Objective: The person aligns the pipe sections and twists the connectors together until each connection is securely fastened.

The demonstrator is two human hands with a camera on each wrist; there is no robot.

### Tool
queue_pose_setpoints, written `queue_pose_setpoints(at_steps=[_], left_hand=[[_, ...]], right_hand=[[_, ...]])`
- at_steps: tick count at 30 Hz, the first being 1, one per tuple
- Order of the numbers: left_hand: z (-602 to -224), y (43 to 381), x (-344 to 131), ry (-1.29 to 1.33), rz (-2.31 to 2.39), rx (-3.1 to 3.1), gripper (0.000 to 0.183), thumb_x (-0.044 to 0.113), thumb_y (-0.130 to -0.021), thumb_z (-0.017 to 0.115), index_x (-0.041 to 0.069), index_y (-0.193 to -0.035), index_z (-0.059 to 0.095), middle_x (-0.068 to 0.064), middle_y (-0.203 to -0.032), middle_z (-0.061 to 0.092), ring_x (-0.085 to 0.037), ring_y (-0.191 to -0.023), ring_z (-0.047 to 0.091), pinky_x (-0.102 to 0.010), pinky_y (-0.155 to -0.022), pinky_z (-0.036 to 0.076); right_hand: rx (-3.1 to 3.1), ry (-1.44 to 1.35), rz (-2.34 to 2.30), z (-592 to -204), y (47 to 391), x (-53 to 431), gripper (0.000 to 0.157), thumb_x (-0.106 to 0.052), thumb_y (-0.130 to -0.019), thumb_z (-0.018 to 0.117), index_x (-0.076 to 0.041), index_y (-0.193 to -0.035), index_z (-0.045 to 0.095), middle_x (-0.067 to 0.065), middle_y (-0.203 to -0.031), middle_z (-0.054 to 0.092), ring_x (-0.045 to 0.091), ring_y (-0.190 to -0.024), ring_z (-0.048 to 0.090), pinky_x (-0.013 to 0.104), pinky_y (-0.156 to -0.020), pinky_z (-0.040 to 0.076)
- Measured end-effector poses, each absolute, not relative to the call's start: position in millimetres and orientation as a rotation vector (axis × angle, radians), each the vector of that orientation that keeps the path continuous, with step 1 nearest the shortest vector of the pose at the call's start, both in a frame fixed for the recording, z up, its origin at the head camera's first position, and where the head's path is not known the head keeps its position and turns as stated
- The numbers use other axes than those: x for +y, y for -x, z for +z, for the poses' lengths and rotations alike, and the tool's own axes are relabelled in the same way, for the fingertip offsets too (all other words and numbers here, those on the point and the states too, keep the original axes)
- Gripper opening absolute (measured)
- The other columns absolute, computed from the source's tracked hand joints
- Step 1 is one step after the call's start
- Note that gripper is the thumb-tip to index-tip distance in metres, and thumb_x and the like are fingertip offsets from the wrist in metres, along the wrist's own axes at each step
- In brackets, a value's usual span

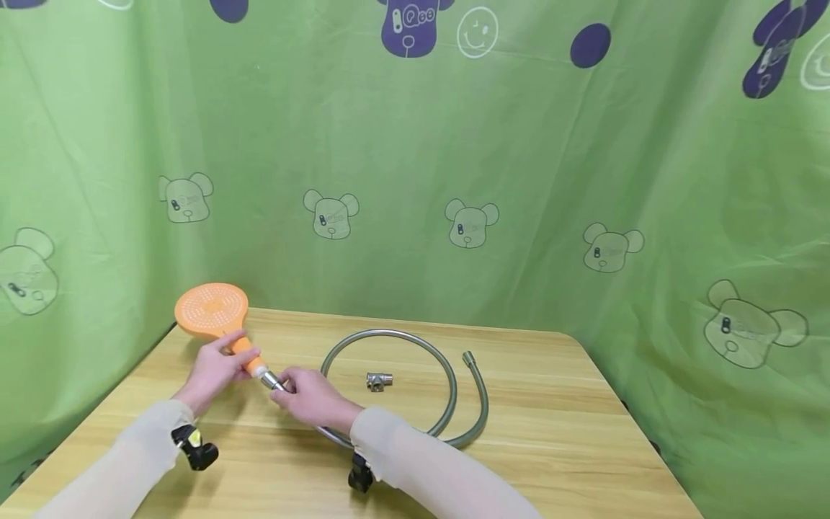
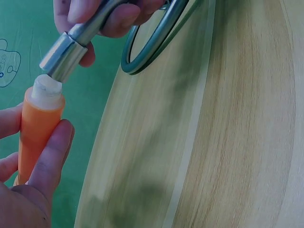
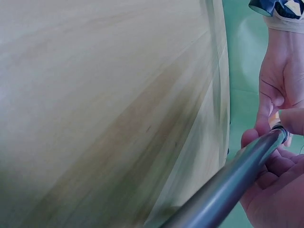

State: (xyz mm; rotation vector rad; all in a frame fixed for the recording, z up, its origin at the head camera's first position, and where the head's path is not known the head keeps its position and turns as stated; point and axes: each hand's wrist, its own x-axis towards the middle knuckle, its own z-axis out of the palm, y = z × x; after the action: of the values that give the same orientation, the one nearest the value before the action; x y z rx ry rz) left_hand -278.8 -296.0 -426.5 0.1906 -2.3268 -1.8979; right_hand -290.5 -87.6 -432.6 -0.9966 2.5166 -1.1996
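Observation:
An orange shower head [image 1: 211,310] with a round perforated face is held by its handle in my left hand [image 1: 217,371]. Its white threaded end [image 2: 46,90] points toward the metal nut [image 2: 63,56] of a grey shower hose [image 1: 452,382]. My right hand [image 1: 314,396] grips the hose just behind that nut. In the left wrist view the nut sits tilted at the tip of the white end, and I cannot tell how far it covers it. The right wrist view shows the hose [image 3: 228,190] running out from the right hand's curled fingers.
A small metal angle valve [image 1: 377,381] lies inside the hose loop on the wooden table [image 1: 551,432]. The hose's other end fitting [image 1: 469,357] rests to the right of the loop. A green patterned curtain [image 1: 402,130] hangs behind and at both sides.

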Motion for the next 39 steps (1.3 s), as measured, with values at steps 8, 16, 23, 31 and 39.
queue_pose_setpoints(at_steps=[8,16,23,31,39], left_hand=[[-425,278,-293,-0.201,-1.906,-2.311,0.074,0.019,-0.099,0.066,0.000,-0.157,0.025,-0.035,-0.136,0.048,-0.007,-0.083,0.070,-0.023,-0.081,0.060],[-426,279,-290,-0.195,-1.862,-2.299,0.073,0.019,-0.098,0.067,0.000,-0.156,0.028,-0.038,-0.136,0.048,-0.006,-0.082,0.070,-0.022,-0.079,0.060],[-428,279,-288,-0.208,-1.801,-2.311,0.074,0.020,-0.097,0.069,0.001,-0.156,0.030,-0.032,-0.126,0.054,-0.008,-0.081,0.070,-0.023,-0.078,0.060],[-422,274,-283,-0.217,-1.697,-2.328,0.071,0.018,-0.096,0.070,0.003,-0.155,0.034,-0.029,-0.119,0.056,-0.011,-0.080,0.068,-0.022,-0.075,0.061],[-421,271,-280,-0.215,-1.640,-2.330,0.070,0.018,-0.095,0.071,0.006,-0.155,0.036,-0.032,-0.122,0.057,-0.013,-0.082,0.069,-0.023,-0.075,0.061]], right_hand=[[2.539,0.925,-1.216,-431,289,-93,0.013,-0.025,-0.100,0.064,-0.013,-0.095,0.066,-0.009,-0.068,0.063,0.005,-0.051,0.049,0.019,-0.043,0.042],[2.583,0.861,-1.247,-431,290,-94,0.014,-0.028,-0.099,0.065,-0.016,-0.091,0.065,-0.009,-0.065,0.063,0.005,-0.046,0.045,0.020,-0.039,0.036],[2.645,0.836,-1.225,-431,288,-96,0.015,-0.029,-0.098,0.066,-0.017,-0.090,0.065,-0.012,-0.063,0.060,0.006,-0.046,0.045,0.021,-0.039,0.035],[2.699,0.813,-1.191,-432,287,-98,0.017,-0.032,-0.097,0.067,-0.019,-0.086,0.064,-0.010,-0.061,0.057,0.007,-0.047,0.045,0.022,-0.041,0.036],[2.725,0.812,-1.179,-433,287,-99,0.017,-0.031,-0.096,0.068,-0.020,-0.084,0.063,-0.008,-0.061,0.054,0.007,-0.049,0.045,0.024,-0.043,0.037]])
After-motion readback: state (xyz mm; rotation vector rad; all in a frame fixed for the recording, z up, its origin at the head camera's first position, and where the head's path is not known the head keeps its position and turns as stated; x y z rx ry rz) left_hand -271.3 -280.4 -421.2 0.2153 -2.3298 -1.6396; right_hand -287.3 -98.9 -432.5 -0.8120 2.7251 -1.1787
